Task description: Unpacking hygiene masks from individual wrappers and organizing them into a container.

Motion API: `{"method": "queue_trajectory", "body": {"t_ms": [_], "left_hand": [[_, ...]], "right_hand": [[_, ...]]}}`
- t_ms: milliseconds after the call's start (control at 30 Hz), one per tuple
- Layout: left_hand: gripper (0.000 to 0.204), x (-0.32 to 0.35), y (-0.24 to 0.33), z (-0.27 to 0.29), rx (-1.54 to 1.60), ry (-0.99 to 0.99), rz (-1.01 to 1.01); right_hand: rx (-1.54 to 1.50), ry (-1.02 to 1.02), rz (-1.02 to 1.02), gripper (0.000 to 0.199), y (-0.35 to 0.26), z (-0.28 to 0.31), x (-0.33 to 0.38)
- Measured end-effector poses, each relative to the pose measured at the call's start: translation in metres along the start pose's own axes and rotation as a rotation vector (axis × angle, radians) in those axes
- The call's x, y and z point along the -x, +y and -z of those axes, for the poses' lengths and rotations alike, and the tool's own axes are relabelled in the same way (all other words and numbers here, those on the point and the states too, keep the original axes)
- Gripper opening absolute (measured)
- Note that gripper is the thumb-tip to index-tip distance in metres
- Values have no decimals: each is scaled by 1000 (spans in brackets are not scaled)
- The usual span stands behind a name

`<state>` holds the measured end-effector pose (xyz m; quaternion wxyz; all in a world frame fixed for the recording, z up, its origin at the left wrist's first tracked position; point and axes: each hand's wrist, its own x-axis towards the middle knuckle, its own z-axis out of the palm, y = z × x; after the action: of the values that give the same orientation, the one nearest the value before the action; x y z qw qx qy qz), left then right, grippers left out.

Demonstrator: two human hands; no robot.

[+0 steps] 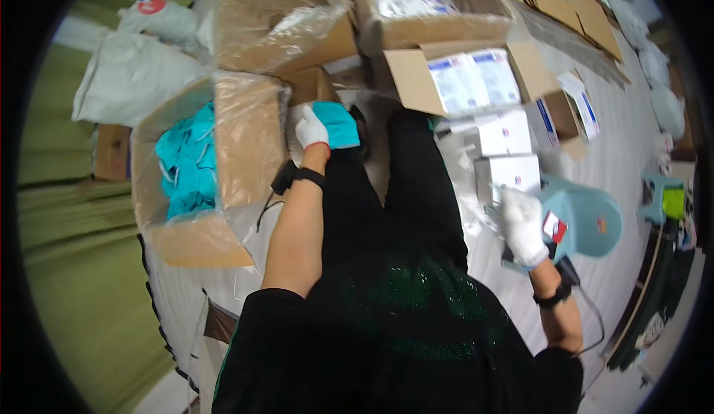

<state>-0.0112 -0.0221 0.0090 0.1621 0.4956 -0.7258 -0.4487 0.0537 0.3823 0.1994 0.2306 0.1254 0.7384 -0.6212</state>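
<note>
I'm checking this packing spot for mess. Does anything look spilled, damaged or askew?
Nothing looks spilled or damaged. The left hand holds a teal item beside the open carton of teal pieces; the right hand is near the white boxes.

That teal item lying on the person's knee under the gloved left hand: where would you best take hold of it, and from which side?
Judging by its pose, the teal item lies flat and limp on the black-clad knee, with the left hand on its left edge. Its right part is bare, so a pinch on that free edge, coming from above and the right, looks best. It seems soft, so a pinch should gather it.
</note>
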Motion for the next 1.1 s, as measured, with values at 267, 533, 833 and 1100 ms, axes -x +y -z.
{"method": "queue_trajectory", "body": {"t_ms": [267, 533, 833, 1100], "left_hand": [[42, -30, -20, 117, 925, -187, 35], [48, -183, -137, 346, 1487, 139, 67], [21, 50, 57, 134, -59, -406, -1049], [59, 135, 123, 23, 557, -1561, -623]], "right_hand": [[-202, 299, 119, 37, 82, 0, -25], [-471, 83, 7, 17, 29, -19, -37], [-754, -82, 28, 39, -74, -51, -58], [-796, -272, -5, 39, -92, -68, -59]]}}
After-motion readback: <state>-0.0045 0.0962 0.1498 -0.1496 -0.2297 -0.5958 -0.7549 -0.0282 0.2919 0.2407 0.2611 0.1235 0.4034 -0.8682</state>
